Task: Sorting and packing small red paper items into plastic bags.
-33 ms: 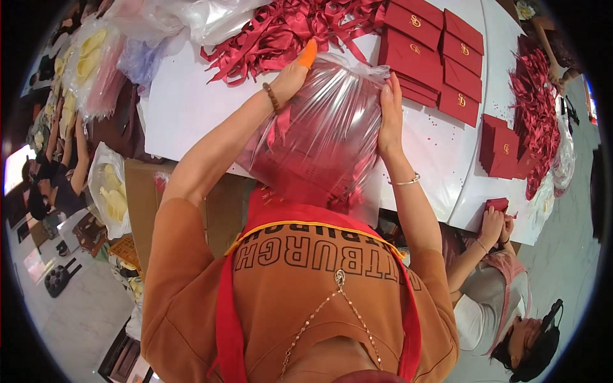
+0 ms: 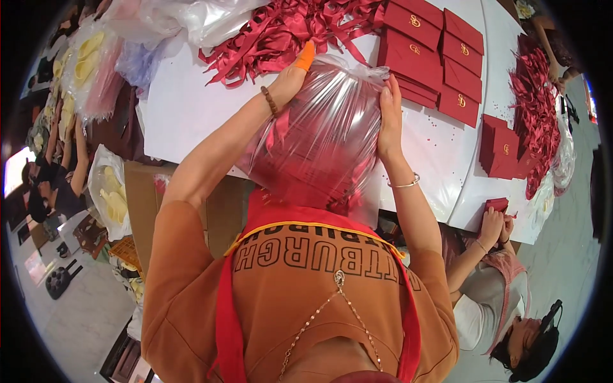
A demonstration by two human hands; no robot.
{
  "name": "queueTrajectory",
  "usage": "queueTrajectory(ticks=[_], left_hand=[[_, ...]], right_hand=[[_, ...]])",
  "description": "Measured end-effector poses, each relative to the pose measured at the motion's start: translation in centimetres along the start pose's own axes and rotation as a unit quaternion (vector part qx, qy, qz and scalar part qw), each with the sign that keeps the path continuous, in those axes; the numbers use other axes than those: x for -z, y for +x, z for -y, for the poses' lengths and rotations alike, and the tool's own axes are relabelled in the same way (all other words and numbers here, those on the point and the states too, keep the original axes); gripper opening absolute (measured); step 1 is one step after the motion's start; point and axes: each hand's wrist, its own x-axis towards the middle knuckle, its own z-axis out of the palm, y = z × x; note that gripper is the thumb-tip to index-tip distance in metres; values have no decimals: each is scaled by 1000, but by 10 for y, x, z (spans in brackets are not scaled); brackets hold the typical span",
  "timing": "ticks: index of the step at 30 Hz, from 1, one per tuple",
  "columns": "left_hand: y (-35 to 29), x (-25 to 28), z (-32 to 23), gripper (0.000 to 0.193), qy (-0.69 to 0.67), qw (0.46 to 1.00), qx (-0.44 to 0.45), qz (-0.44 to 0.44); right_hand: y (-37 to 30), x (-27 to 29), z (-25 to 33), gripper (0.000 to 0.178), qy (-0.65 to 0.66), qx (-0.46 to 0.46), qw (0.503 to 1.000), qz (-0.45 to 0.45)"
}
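Note:
A puffed-up clear plastic bag (image 2: 335, 121) is held between my two hands, over the table's near edge and close to my body. Red pieces and ribbon show through its lower part. My left hand (image 2: 290, 82), with an orange cover on one digit, grips the bag's upper left side; its other fingers are hidden behind the plastic. My right hand (image 2: 390, 121) holds the right side, its visible fingers pointing up along the gathered top edge. Just beyond the bag lies a heap of dark red satin ribbons (image 2: 274, 35).
Stacks of dark red envelopes (image 2: 414, 54) with gold emblems stand at the right of the white table (image 2: 185, 108). Across a table seam are more envelopes (image 2: 500, 143) and another ribbon pile (image 2: 535, 115). A co-worker's hands (image 2: 495, 226) hold a red piece. Plastic bags (image 2: 204, 22) lie far left.

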Motion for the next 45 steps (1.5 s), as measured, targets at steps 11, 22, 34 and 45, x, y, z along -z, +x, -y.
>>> queueTrajectory(ticks=[11, 22, 34, 45], left_hand=[[7, -4, -5, 63, -38, 997, -59, -12], [11, -7, -4, 60, -58, 995, -85, 7], [-3, 17, 9, 65, -150, 985, -50, 71], [-110, 56, 72, 74, -152, 984, 59, 70]], right_hand=[[2, -10, 8, 54, 28, -4, 1000, -11], [6, -4, -11, 53, 64, -18, 998, -9], [2, 26, -33, 55, 141, -17, 989, -39], [-124, 29, -64, 61, 209, -144, 967, 37]])
